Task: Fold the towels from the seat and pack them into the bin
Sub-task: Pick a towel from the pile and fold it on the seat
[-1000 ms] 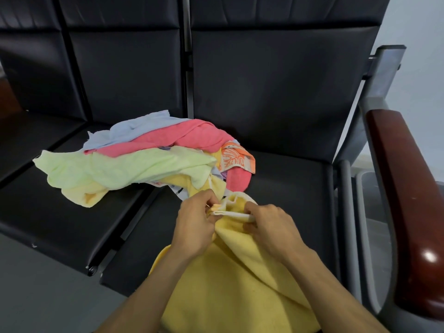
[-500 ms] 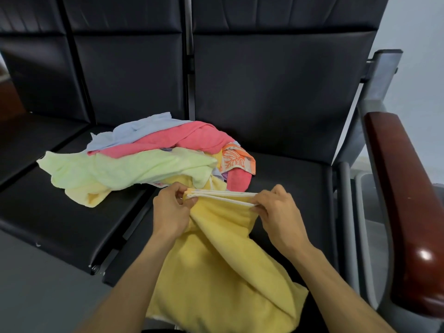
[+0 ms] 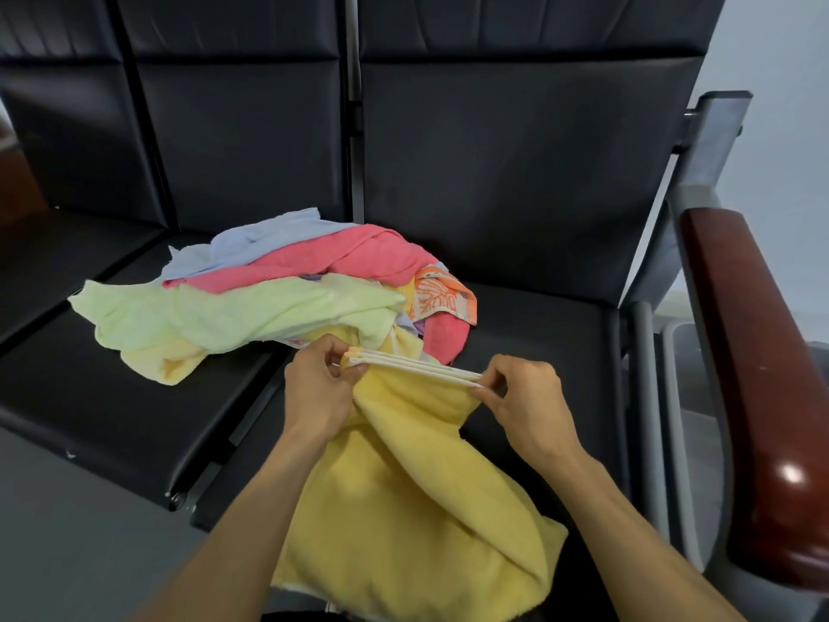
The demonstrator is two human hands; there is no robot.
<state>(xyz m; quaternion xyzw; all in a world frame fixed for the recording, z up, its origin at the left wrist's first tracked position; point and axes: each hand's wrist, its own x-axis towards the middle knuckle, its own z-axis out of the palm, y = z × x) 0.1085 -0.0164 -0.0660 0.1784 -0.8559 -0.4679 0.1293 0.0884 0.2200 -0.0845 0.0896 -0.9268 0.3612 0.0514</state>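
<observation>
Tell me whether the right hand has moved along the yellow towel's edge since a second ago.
Yes. The right hand has slid rightward toward the wooden armrest, away from the left hand, stretching the yellow towel edge between them.

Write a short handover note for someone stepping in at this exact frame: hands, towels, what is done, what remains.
Left hand: pinches one end of the doubled white-trimmed edge of the yellow terry towel.
Right hand: pinches the other end of that edge, which is stretched taut between the hands; the rest hangs toward the person.
Unfolded pile on the black padded seat: pale green towel, pink towel, light blue towel, orange patterned cloth.
Done: no folded towel in view.
Left: finish folding the yellow one, fold the pile, pack everything. A grey container past the wooden armrest may be the bin; hard to tell.
</observation>
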